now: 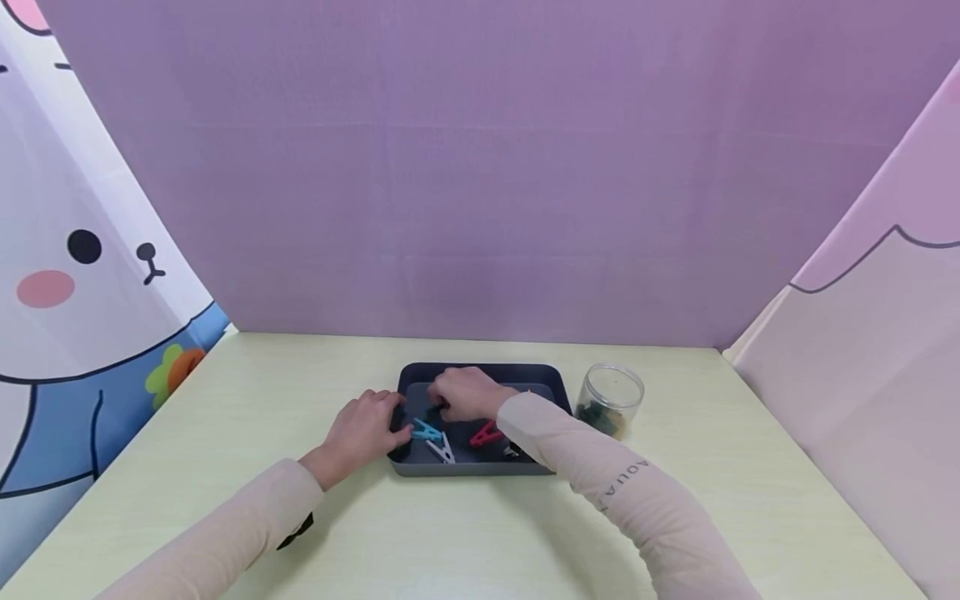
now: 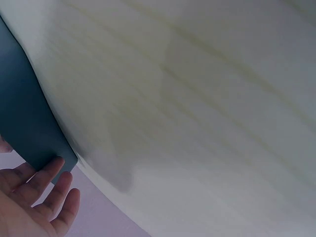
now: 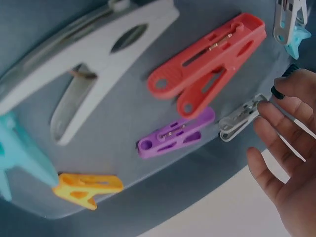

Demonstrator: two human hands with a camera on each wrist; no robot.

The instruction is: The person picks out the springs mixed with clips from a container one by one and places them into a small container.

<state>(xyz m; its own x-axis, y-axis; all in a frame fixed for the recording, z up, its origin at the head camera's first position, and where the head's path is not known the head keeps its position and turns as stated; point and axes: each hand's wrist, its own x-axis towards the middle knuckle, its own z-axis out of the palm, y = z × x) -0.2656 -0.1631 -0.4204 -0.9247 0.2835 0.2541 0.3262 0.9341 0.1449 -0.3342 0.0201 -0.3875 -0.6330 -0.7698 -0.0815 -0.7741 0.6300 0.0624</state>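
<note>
A dark grey tray sits mid-table with several clothes pegs in it. My left hand rests against the tray's left edge, its straight fingers touching the rim. My right hand reaches into the tray, fingers loosely spread. Their tips lie next to a small grey peg, and the top finger touches a small dark piece. Nearby lie a red peg, a purple peg, an orange peg and a large white peg.
A clear jar with dark things inside stands just right of the tray. In the head view a cyan peg and a white peg lie near the tray's front. Purple and cartoon-printed curtains wall in the pale table.
</note>
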